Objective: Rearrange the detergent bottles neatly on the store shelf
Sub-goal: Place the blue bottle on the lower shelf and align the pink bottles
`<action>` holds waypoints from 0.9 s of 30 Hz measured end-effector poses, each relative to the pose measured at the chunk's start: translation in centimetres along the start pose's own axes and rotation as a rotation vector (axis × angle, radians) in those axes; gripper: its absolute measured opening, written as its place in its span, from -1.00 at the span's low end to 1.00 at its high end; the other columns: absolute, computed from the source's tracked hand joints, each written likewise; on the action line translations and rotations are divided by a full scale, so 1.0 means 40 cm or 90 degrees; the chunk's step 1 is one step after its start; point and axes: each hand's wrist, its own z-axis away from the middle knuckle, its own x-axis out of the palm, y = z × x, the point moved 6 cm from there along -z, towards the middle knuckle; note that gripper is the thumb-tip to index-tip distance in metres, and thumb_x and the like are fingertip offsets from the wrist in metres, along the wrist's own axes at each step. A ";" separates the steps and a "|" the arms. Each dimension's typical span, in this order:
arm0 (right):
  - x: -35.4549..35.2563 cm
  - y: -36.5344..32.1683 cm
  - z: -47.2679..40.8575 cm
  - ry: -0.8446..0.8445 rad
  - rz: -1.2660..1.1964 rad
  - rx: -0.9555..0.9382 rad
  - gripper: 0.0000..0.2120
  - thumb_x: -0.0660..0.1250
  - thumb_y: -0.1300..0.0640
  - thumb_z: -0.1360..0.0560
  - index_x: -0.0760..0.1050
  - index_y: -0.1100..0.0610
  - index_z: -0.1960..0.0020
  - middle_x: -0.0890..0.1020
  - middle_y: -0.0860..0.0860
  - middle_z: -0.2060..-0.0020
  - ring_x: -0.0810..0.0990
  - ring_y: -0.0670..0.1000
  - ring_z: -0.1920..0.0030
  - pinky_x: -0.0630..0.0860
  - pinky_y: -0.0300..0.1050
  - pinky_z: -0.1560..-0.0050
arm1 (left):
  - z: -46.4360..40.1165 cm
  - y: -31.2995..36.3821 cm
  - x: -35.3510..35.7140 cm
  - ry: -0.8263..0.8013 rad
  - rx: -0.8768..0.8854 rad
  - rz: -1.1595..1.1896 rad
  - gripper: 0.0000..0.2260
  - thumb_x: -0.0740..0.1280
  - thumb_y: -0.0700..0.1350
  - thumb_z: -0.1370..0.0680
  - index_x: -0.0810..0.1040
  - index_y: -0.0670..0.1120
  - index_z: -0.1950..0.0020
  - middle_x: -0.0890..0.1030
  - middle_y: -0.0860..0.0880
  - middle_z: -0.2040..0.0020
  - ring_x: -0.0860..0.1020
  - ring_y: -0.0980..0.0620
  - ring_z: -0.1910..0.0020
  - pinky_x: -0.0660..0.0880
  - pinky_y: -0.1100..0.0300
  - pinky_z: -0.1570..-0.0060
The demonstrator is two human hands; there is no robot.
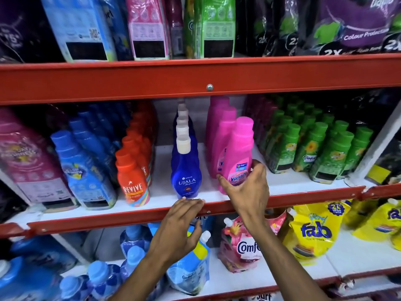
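Observation:
On the middle shelf (282, 193) a row of pink Vanish bottles runs front to back. My right hand (247, 187) wraps around the lower part of the front pink Vanish bottle (239, 155), thumb on its left side and fingers on its right. To its left stands a row of dark blue Ujala bottles (186, 170) with white caps. My left hand (182, 222) rests with spread fingers on the red shelf lip just below the front Ujala bottle, holding nothing. Orange Revive bottles (133, 177) line up further left.
Light blue bottles (82, 168) and a pink pouch (26, 161) fill the shelf's left; green Comfort bottles (314, 148) fill its right. The top shelf holds refill pouches. Below are blue bottles, a pink Comfort pouch (240, 242) and yellow Fab pouches (314, 229). Bare shelf shows between the rows.

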 end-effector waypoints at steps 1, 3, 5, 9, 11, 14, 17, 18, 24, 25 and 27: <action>0.000 -0.003 0.000 -0.002 0.002 0.002 -0.21 0.57 -0.30 -0.21 0.31 0.17 -0.14 0.44 0.02 0.04 0.56 0.16 0.00 0.49 -0.03 0.11 | -0.001 0.000 0.000 0.002 0.000 0.003 -0.56 0.25 -0.02 -0.52 0.57 -0.11 -0.37 0.66 -0.02 -0.28 0.43 0.12 -0.34 0.03 0.41 -0.56; -0.001 -0.008 0.002 -0.009 0.005 0.003 -0.21 0.56 -0.30 -0.22 0.32 0.18 -0.14 0.40 -0.01 0.06 0.56 0.16 -0.01 0.46 -0.05 0.12 | -0.001 -0.002 0.002 0.006 0.000 0.009 -0.56 0.25 -0.02 -0.52 0.57 -0.10 -0.37 0.66 -0.02 -0.28 0.43 0.11 -0.34 0.03 0.42 -0.56; -0.001 -0.010 0.003 -0.017 0.006 0.003 -0.21 0.56 -0.30 -0.22 0.32 0.19 -0.14 0.38 -0.01 0.06 0.56 0.16 -0.02 0.39 -0.10 0.13 | 0.001 -0.004 0.004 0.006 0.001 0.011 -0.56 0.26 -0.02 -0.52 0.56 -0.09 -0.38 0.65 -0.01 -0.29 0.43 0.11 -0.34 0.04 0.42 -0.56; 0.002 -0.013 0.004 -0.040 0.009 -0.006 -0.20 0.55 -0.31 -0.23 0.32 0.20 -0.16 0.36 -0.02 0.06 0.55 0.16 -0.03 0.36 -0.12 0.12 | 0.002 -0.006 0.007 0.010 0.000 0.013 -0.55 0.25 -0.02 -0.52 0.55 -0.09 -0.39 0.65 -0.01 -0.29 0.42 0.11 -0.35 0.01 0.44 -0.55; 0.004 -0.016 0.004 -0.053 0.004 -0.011 -0.19 0.55 -0.31 -0.23 0.32 0.20 -0.18 0.36 -0.02 0.05 0.55 0.15 -0.04 0.39 -0.11 0.11 | 0.002 -0.007 0.006 0.012 0.001 0.021 -0.55 0.25 -0.02 -0.51 0.55 -0.09 -0.39 0.65 -0.01 -0.29 0.42 0.11 -0.35 0.00 0.43 -0.56; 0.006 -0.017 0.003 -0.073 0.002 -0.014 -0.16 0.55 -0.32 -0.23 0.33 0.22 -0.21 0.36 -0.03 0.03 0.55 0.15 -0.09 0.43 -0.08 0.08 | 0.002 -0.007 0.003 0.016 0.016 0.019 -0.55 0.26 -0.03 -0.51 0.54 -0.09 -0.39 0.65 -0.02 -0.30 0.42 0.10 -0.35 0.03 0.40 -0.56; -0.007 -0.020 0.018 -0.055 -0.034 -0.008 -0.09 0.55 -0.33 -0.24 0.31 0.21 -0.32 0.45 0.06 -0.12 0.49 0.12 -0.21 0.48 -0.03 -0.06 | 0.009 -0.013 0.000 0.036 0.025 0.042 -0.56 0.28 -0.03 -0.52 0.55 -0.08 -0.40 0.63 -0.01 -0.32 0.43 0.12 -0.38 0.16 0.33 -0.55; -0.021 -0.026 0.029 -0.014 -0.051 -0.021 -0.10 0.55 -0.30 -0.27 0.31 0.21 -0.35 0.46 0.10 -0.21 0.45 0.12 -0.26 0.48 0.00 -0.17 | 0.013 -0.018 -0.006 0.056 0.014 0.068 -0.58 0.29 -0.03 -0.53 0.56 -0.07 -0.39 0.63 0.01 -0.32 0.45 0.13 -0.38 0.24 0.30 -0.52; -0.052 -0.125 0.138 0.087 -0.225 -0.277 -0.75 0.42 0.25 -0.47 0.57 0.21 -0.15 0.57 -0.02 -0.05 0.54 -0.07 -0.04 0.49 -0.30 -0.13 | 0.029 -0.042 -0.100 0.304 -0.126 0.185 -0.75 0.35 -0.07 -0.52 0.67 -0.07 -0.15 0.67 0.10 -0.11 0.60 0.22 -0.17 0.49 0.37 -0.23; -0.028 -0.139 0.152 0.041 -0.231 -0.295 -0.76 0.40 0.29 -0.48 0.58 0.20 -0.15 0.59 -0.02 -0.04 0.54 -0.12 -0.03 0.48 -0.35 -0.13 | 0.027 -0.050 -0.110 0.327 -0.159 0.194 -0.75 0.35 -0.07 -0.51 0.66 -0.05 -0.15 0.66 0.11 -0.09 0.60 0.23 -0.15 0.50 0.37 -0.19; 0.030 -0.145 0.161 -0.057 -0.233 -0.250 -0.70 0.37 0.30 -0.51 0.55 0.17 -0.24 0.62 0.01 -0.11 0.58 -0.11 -0.10 0.50 -0.30 -0.19 | 0.019 -0.070 -0.116 0.341 -0.226 0.232 -0.73 0.39 -0.11 -0.50 0.61 0.00 -0.20 0.63 0.13 -0.10 0.61 0.17 -0.14 0.54 0.35 -0.16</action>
